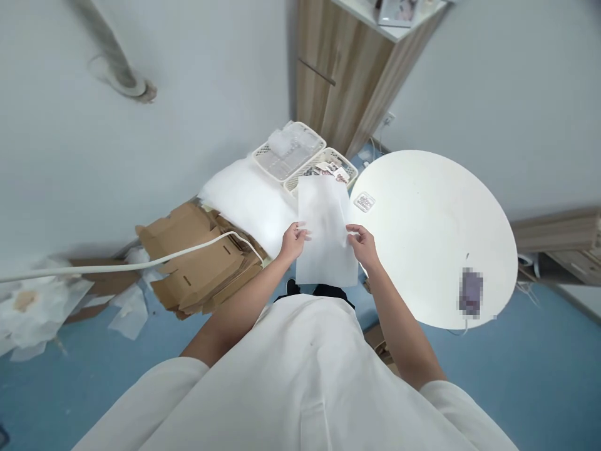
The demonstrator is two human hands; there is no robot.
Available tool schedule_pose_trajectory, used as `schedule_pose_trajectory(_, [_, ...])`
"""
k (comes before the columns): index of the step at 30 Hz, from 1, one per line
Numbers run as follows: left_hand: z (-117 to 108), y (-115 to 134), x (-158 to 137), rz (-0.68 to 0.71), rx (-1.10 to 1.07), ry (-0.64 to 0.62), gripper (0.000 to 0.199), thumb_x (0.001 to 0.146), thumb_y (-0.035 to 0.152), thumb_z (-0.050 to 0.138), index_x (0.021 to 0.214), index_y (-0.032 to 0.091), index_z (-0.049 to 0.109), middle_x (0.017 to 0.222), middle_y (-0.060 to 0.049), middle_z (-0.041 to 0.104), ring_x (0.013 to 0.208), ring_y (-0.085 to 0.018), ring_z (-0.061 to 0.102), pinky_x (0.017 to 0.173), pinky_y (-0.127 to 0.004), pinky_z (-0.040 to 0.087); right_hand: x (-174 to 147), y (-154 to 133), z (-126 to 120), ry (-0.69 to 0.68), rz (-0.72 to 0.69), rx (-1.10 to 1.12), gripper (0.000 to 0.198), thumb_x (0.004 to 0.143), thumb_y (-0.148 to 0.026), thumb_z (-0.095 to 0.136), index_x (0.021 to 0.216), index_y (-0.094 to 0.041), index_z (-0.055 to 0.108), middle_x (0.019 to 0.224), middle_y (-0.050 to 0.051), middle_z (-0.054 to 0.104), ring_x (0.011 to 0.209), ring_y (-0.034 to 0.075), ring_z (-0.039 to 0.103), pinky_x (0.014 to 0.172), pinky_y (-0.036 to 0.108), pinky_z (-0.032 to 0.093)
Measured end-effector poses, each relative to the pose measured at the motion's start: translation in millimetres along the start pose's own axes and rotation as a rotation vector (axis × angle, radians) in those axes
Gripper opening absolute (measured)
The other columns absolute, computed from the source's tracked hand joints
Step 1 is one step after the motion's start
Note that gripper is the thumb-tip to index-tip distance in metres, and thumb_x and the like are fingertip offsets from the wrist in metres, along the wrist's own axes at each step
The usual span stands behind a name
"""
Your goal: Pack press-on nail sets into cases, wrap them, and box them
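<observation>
A thin, translucent white sheet or flat bag [326, 257] hangs in front of my waist, held by its two side edges. On its left edge my left hand [292, 242] is closed, the fingertips showing faintly through the material. My right hand [363, 244] pinches the opposite edge with thumb and fingers. I cannot tell whether the piece is a single layer or a pouch. Just beyond its top edge stands a cream basket [291, 183] with printed pieces [333, 168] in it. A small clear square packet [364, 202] lies on the round white table [432, 219], near my right hand.
Behind the first basket, another basket [263, 164] holds clear plastic pieces. A white stack [248, 194] and flattened brown cardboard boxes [197, 250] lie to the left, crossed by a white tube [164, 258]. A wooden cabinet [342, 56] stands ahead. A blurred dark object [471, 292] rests on the table.
</observation>
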State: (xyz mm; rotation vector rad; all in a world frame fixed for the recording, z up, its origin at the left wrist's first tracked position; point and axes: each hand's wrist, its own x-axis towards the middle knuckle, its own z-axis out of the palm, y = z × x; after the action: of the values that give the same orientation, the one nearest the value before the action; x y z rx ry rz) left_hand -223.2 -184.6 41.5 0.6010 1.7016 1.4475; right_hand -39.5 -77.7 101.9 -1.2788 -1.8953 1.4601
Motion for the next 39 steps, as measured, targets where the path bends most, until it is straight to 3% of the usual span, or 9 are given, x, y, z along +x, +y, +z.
schedule_pose_trajectory(4, [40.1, 6.9, 16.9, 0.036, 0.211, -0.139, 0.031, 0.080, 0.022, 0.050, 0.111, 0.017, 0.050, 0.089, -0.005, 0.066, 0.072, -0.015, 0.064, 0.070, -0.029, 0.048, -11.4, 16.5, -38.6, 0.233, -0.120, -0.147, 0.022, 0.077, -0.026, 0.045, 0.094, -0.022, 0.059, 0.079, 0.002, 0.059, 0.063, 0.014, 0.051, 0.061, 0.030, 0.044])
schedule_pose_trajectory(8, [95.4, 12.3, 32.7, 0.113, 0.425, -0.217, 0.032, 0.078, 0.023, 0.053, 0.110, 0.018, 0.051, 0.085, -0.004, 0.066, 0.069, -0.015, 0.063, 0.073, -0.030, 0.047, -20.9, 46.9, -78.7, 0.406, -0.192, -0.244, 0.022, 0.079, -0.024, 0.042, 0.092, -0.020, 0.060, 0.093, 0.005, 0.060, 0.071, 0.015, 0.054, 0.069, 0.033, 0.046])
schedule_pose_trajectory(14, [185.5, 9.1, 50.7, 0.135, 0.532, -0.282, 0.045, 0.074, 0.020, 0.057, 0.118, 0.017, 0.047, 0.084, -0.003, 0.066, 0.066, -0.012, 0.060, 0.075, -0.028, 0.046, -34.7, 103.6, -143.0, 0.546, 0.049, -0.228, 0.034, 0.079, -0.027, 0.046, 0.111, -0.019, 0.054, 0.104, 0.007, 0.060, 0.069, 0.014, 0.053, 0.074, 0.036, 0.048])
schedule_pose_trajectory(22, [272.1, -8.7, 53.4, 0.044, 0.552, -0.420, 0.046, 0.075, 0.018, 0.056, 0.120, 0.016, 0.046, 0.086, -0.004, 0.063, 0.071, -0.012, 0.059, 0.072, -0.027, 0.047, -41.5, 172.7, -202.5, 0.499, 0.257, -0.313, 0.061, 0.075, -0.032, 0.055, 0.131, -0.017, 0.037, 0.116, 0.012, 0.050, 0.095, 0.023, 0.052, 0.086, 0.042, 0.044])
schedule_pose_trajectory(26, [294.9, -16.6, 49.1, 0.077, 0.626, -0.424, 0.044, 0.076, 0.015, 0.054, 0.118, 0.017, 0.047, 0.084, -0.002, 0.063, 0.073, -0.012, 0.060, 0.077, -0.028, 0.046, -40.3, 196.7, -214.3, 0.432, 0.343, -0.452, 0.064, 0.074, -0.034, 0.055, 0.133, -0.018, 0.035, 0.122, 0.014, 0.045, 0.113, 0.031, 0.041, 0.093, 0.048, 0.038])
schedule_pose_trajectory(31, [305.9, -25.6, 50.4, 0.144, 0.760, -0.411, 0.043, 0.077, 0.014, 0.052, 0.119, 0.017, 0.046, 0.087, -0.003, 0.062, 0.078, -0.015, 0.059, 0.079, -0.031, 0.046, -38.0, 209.4, -212.6, 0.385, 0.377, -0.558, 0.062, 0.077, -0.032, 0.052, 0.134, -0.020, 0.032, 0.128, 0.015, 0.039, 0.117, 0.033, 0.036, 0.093, 0.051, 0.034])
schedule_pose_trajectory(35, [304.4, -27.8, 49.1, 0.239, 0.860, -0.389, 0.048, 0.078, 0.017, 0.051, 0.125, 0.015, 0.042, 0.104, -0.010, 0.059, 0.091, -0.020, 0.057, 0.084, -0.036, 0.045, -44.5, 205.3, -208.4, 0.454, 0.356, -0.637, 0.063, 0.080, -0.037, 0.047, 0.137, -0.022, 0.026, 0.140, 0.016, 0.026, 0.123, 0.034, 0.029, 0.093, 0.053, 0.032])
schedule_pose_trajectory(37, [297.4, -26.6, 42.6, 0.353, 0.909, -0.376, 0.051, 0.080, 0.021, 0.050, 0.129, 0.014, 0.038, 0.117, -0.014, 0.052, 0.107, -0.024, 0.050, 0.091, -0.040, 0.040, -53.5, 199.4, -203.0, 0.490, 0.337, -0.695, 0.061, 0.082, -0.038, 0.043, 0.138, -0.021, 0.025, 0.143, 0.016, 0.022, 0.126, 0.034, 0.026, 0.094, 0.053, 0.029])
schedule_pose_trajectory(39, [285.1, -25.2, 31.5, 0.489, 0.981, -0.432, 0.050, 0.082, 0.026, 0.049, 0.129, 0.014, 0.038, 0.127, -0.015, 0.046, 0.118, -0.027, 0.041, 0.097, -0.043, 0.034, -66.1, 193.0, -193.0, 0.442, 0.294, -0.750, 0.055, 0.084, -0.037, 0.039, 0.136, -0.019, 0.029, 0.143, 0.015, 0.025, 0.127, 0.031, 0.026, 0.097, 0.050, 0.027])
